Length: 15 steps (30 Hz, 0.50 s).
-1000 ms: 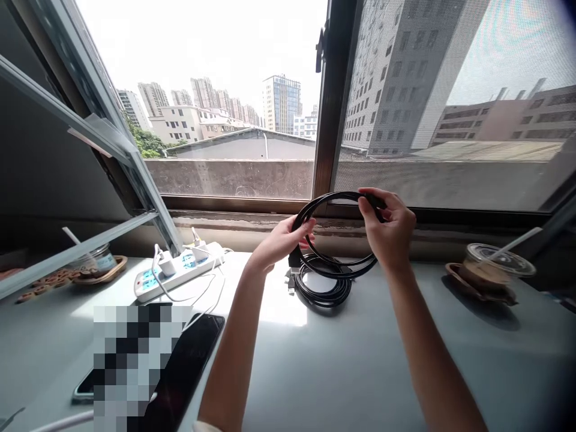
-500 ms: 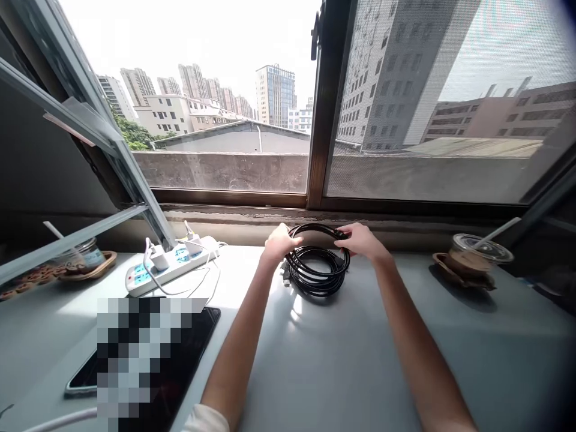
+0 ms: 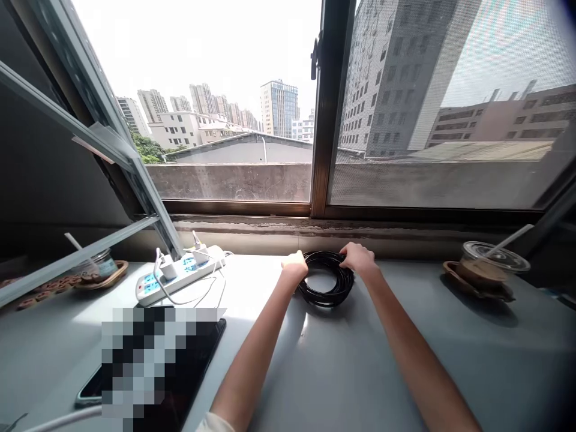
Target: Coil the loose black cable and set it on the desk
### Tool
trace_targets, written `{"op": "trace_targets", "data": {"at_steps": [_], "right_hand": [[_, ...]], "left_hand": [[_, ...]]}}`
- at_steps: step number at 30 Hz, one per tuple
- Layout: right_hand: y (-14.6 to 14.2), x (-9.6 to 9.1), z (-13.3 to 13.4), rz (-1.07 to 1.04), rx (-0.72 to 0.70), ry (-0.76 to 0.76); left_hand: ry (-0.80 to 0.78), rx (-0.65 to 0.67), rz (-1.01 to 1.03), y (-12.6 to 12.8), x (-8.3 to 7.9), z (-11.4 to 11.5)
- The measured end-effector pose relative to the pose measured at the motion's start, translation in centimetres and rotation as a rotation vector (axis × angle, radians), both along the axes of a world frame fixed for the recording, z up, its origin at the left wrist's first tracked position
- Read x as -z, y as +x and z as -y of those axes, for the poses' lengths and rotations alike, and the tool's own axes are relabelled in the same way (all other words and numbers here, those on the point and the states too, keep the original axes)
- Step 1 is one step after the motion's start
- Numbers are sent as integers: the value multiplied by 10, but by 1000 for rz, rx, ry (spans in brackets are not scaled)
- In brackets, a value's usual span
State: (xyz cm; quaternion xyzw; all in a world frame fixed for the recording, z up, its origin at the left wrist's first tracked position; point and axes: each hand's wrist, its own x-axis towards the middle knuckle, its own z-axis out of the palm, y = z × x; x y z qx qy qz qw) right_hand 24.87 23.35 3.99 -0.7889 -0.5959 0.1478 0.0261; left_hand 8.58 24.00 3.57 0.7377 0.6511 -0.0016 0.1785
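A coil of black cable (image 3: 324,290) lies flat on the grey table (image 3: 360,360) close to the window sill. My left hand (image 3: 294,265) is closed on the coil's left side. My right hand (image 3: 358,257) is closed on its upper right side. Both arms stretch forward over the table, and the fingers curl down over the loops.
A white power strip (image 3: 177,275) with chargers and white leads sits at the left. A dark tablet (image 3: 198,348) lies at the near left, partly pixelated. A lidded cup with a straw (image 3: 492,264) stands at the right, a small jar (image 3: 96,263) at the far left. An open window frame (image 3: 90,156) leans in at the left.
The raised loop of cable has come down onto the rest of the coil. Both hands have moved lower and farther forward, and the coil now lies flat on the table.
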Motion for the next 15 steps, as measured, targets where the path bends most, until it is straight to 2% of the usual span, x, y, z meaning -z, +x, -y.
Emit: {"op": "trace_targets", "data": {"at_steps": [7,11,15], "right_hand": [[4,4,-2,4,-18,-18],[4,4,-3,-7,-21,-18],[5,4,-1,-19,-31,-12]], "left_hand": [[-24,-24,-70,1,-2,0],[-68,-14,-34,-3,-2,0],[-172,-31,25,-4,4,0]]}}
